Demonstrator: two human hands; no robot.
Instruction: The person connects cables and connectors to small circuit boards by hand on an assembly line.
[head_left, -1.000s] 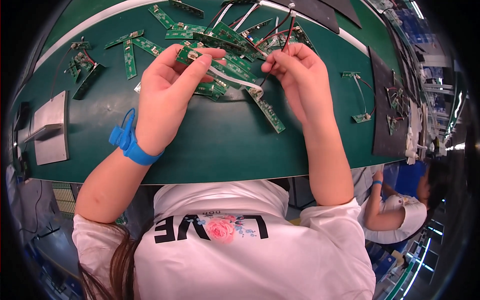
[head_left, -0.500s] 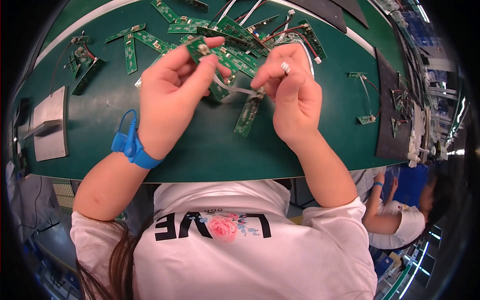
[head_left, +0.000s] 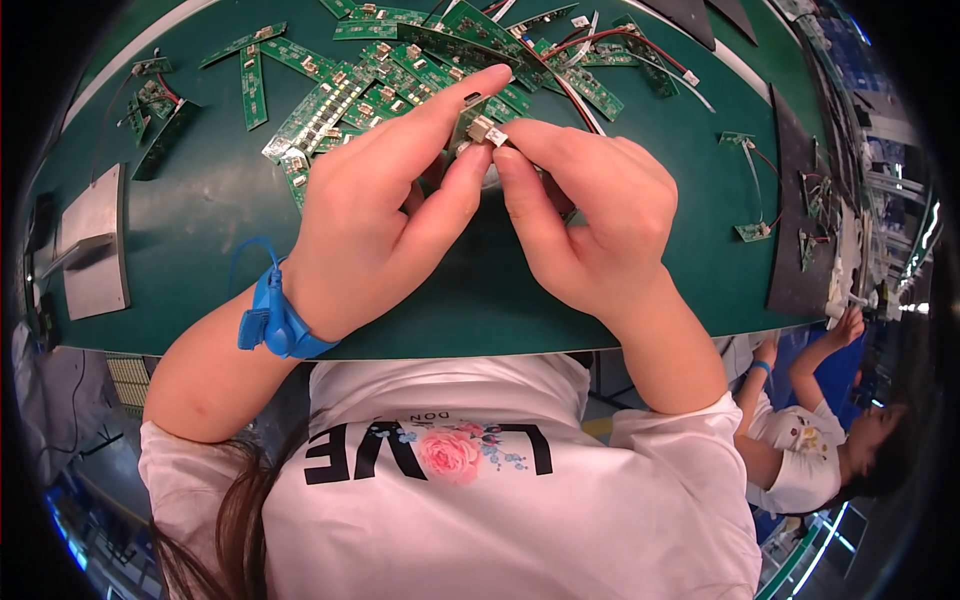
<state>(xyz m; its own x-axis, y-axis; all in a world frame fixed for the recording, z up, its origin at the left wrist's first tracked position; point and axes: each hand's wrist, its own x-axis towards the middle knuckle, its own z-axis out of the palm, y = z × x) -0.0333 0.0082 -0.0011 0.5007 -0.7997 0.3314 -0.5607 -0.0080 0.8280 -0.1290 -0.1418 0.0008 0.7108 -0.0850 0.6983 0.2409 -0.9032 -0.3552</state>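
Green board [head_left: 464, 118] in the left hand [head_left: 375, 205], held up over the desk [head_left: 200, 225]; that grip pinches it between thumb and fingers. The right hand [head_left: 595, 210] has thumb and forefinger pressed on a white plug [head_left: 498, 138], right at the board's socket [head_left: 481, 128]. Whether the plug is fully in, I cannot tell. Wires already join the small boards [head_left: 753, 232] at the right and the cluster [head_left: 165, 140] at the left. Beyond the hands, many boards in the pile [head_left: 320, 105] show no wires attached.

Bright, even light — faint glare on green table [head_left: 215, 185] — dark corners
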